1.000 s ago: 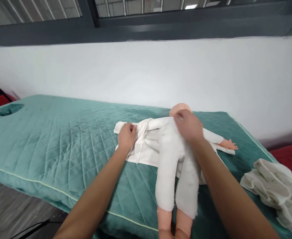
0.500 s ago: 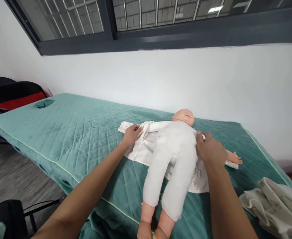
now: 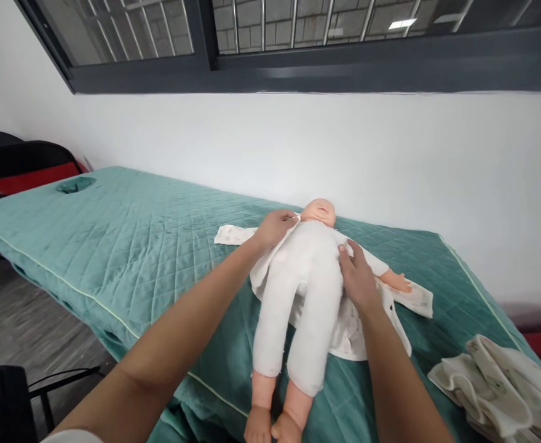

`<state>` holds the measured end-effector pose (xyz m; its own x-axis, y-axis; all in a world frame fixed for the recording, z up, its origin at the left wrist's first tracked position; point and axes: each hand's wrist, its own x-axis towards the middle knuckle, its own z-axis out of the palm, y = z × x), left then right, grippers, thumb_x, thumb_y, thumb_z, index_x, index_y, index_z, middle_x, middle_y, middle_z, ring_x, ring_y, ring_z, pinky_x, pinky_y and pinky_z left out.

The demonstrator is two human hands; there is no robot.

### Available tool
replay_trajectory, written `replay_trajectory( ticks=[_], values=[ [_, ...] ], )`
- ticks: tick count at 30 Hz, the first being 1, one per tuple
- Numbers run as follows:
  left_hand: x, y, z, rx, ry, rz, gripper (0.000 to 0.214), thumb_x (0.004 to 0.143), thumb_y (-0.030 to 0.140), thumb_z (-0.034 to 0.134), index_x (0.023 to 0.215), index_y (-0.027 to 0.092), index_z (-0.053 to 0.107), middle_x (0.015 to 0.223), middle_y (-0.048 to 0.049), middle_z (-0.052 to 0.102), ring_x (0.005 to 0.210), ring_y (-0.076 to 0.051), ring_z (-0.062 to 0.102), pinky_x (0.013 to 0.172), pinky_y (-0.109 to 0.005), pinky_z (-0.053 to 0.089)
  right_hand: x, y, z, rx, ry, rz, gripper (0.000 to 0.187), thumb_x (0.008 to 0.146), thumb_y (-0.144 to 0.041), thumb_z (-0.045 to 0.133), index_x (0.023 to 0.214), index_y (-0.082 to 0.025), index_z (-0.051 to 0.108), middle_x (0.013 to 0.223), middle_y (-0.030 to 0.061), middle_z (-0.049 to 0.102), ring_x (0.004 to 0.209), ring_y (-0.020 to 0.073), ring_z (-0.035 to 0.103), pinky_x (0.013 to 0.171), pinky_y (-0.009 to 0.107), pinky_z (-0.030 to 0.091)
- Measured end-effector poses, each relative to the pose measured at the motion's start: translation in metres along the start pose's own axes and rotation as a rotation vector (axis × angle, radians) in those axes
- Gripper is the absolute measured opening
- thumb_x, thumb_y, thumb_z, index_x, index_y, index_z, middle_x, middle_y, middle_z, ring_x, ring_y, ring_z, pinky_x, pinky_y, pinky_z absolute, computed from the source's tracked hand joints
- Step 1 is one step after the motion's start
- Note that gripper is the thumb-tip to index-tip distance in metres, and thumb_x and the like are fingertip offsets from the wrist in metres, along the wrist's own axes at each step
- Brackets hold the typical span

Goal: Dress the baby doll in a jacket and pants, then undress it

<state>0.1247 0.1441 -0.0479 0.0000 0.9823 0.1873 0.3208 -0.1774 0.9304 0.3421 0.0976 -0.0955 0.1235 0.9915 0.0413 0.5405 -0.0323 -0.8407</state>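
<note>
A baby doll (image 3: 310, 246) with a white cloth body lies on its back, head toward the wall and bare feet toward me. Spread beneath it is a white baby shirt (image 3: 348, 329), its sleeves reaching out to both sides. At the doll's neck and shoulder, my left hand (image 3: 275, 229) pinches an edge of the shirt. My right hand (image 3: 359, 274) grips the side of the doll's torso, thumb on the front; some of its fingers are hidden. The doll's arm on the right lies over a shirt sleeve (image 3: 415, 298).
A green quilted bed cover (image 3: 169, 246) lies under everything, with a hole (image 3: 75, 184) at the far left. Crumpled cream cloth (image 3: 498, 384) sits at the right front. Black chairs (image 3: 26, 160) stand at left; a white wall (image 3: 252, 141) rises behind.
My left hand has moved from the outspread sleeve to the doll's neck, drawing shirt fabric up. My right hand has shifted left against the torso. More of the right sleeve shows.
</note>
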Motion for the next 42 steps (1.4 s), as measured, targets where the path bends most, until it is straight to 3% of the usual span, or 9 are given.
replay_trajectory(
  ticks=[5,11,16,23,30,33,37,40,42],
  values=[
    [0.000,0.013,0.013,0.418,0.017,0.122,0.019,0.092,0.022,0.053,0.086,0.017,0.070,0.091,-0.0078,0.074,0.086,-0.023,0.065,0.079,-0.031,0.045,0.003,0.009,0.024,0.173,-0.240,-0.063,0.096,0.091,-0.081,0.030,0.165,-0.024,0.007,0.172,0.0048,0.010,0.158,0.0204,0.015,0.129,0.040,0.014],
    [-0.045,0.040,0.024,0.821,-0.065,0.129,0.020,0.094,0.024,0.054,0.102,0.015,0.070,0.094,-0.0153,0.073,0.082,-0.027,0.067,0.074,-0.034,0.045,0.006,0.014,0.022,0.218,-0.293,-0.059,0.096,0.090,-0.082,0.036,0.164,-0.029,0.005,0.172,0.0061,0.013,0.157,0.0235,0.021,0.128,0.047,0.018],
    [-0.089,0.053,0.015,0.555,-0.265,0.241,0.019,0.093,0.027,0.057,0.102,0.025,0.073,0.081,-0.0046,0.073,0.076,-0.023,0.067,0.067,-0.032,0.044,0.004,0.015,0.020,0.177,-0.278,-0.111,0.095,0.091,-0.081,0.034,0.164,-0.028,0.006,0.172,0.0070,0.012,0.158,0.0237,0.014,0.128,0.046,0.013],
    [-0.137,-0.007,-0.022,0.451,0.224,0.271,0.024,0.098,0.033,0.047,0.110,0.026,0.066,0.097,-0.0043,0.069,0.091,-0.020,0.064,0.082,-0.033,0.049,0.004,0.015,0.021,0.196,-0.255,-0.113,0.094,0.091,-0.080,0.037,0.164,-0.026,0.010,0.171,0.0084,0.017,0.157,0.0242,0.019,0.128,0.045,0.017],
    [-0.168,-0.046,-0.026,0.349,0.094,0.148,0.025,0.099,0.041,0.047,0.084,0.024,0.056,0.085,-0.0022,0.059,0.079,-0.018,0.057,0.076,-0.033,0.047,0.004,0.015,0.021,0.195,-0.241,-0.115,0.093,0.091,-0.078,0.038,0.163,-0.026,0.012,0.171,0.0074,0.016,0.157,0.0238,0.020,0.128,0.044,0.018],
    [-0.162,-0.040,-0.027,0.378,0.134,0.157,0.033,0.100,0.041,0.045,0.073,0.023,0.050,0.075,-0.0006,0.054,0.072,-0.018,0.054,0.071,-0.032,0.044,0.005,0.015,0.021,0.181,-0.232,-0.122,0.092,0.091,-0.078,0.038,0.163,-0.026,0.014,0.171,0.0078,0.016,0.157,0.0244,0.021,0.128,0.044,0.019],
    [-0.115,-0.028,-0.023,0.433,0.234,0.228,0.025,0.100,0.036,0.045,0.083,0.023,0.058,0.090,-0.0045,0.066,0.092,-0.021,0.061,0.087,-0.035,0.048,0.006,0.016,0.022,0.195,-0.227,-0.109,0.093,0.090,-0.079,0.041,0.163,-0.027,0.015,0.171,0.0084,0.019,0.157,0.0252,0.021,0.128,0.045,0.018],
    [-0.066,-0.017,-0.011,0.475,0.138,0.280,0.024,0.100,0.032,0.042,0.106,0.021,0.063,0.120,-0.0085,0.068,0.119,-0.024,0.058,0.106,-0.038,0.043,0.006,0.017,0.022,0.221,-0.232,-0.097,0.095,0.089,-0.080,0.042,0.163,-0.027,0.015,0.171,0.0078,0.020,0.157,0.0257,0.020,0.128,0.046,0.016],
    [-0.038,-0.009,-0.002,0.504,0.003,0.282,0.030,0.102,0.030,0.036,0.107,0.019,0.063,0.123,-0.0098,0.069,0.117,-0.024,0.060,0.104,-0.038,0.045,0.006,0.017,0.023,0.233,-0.238,-0.106,0.096,0.089,-0.079,0.042,0.163,-0.026,0.014,0.171,0.0085,0.019,0.157,0.0257,0.021,0.128,0.046,0.017]
  ],
)
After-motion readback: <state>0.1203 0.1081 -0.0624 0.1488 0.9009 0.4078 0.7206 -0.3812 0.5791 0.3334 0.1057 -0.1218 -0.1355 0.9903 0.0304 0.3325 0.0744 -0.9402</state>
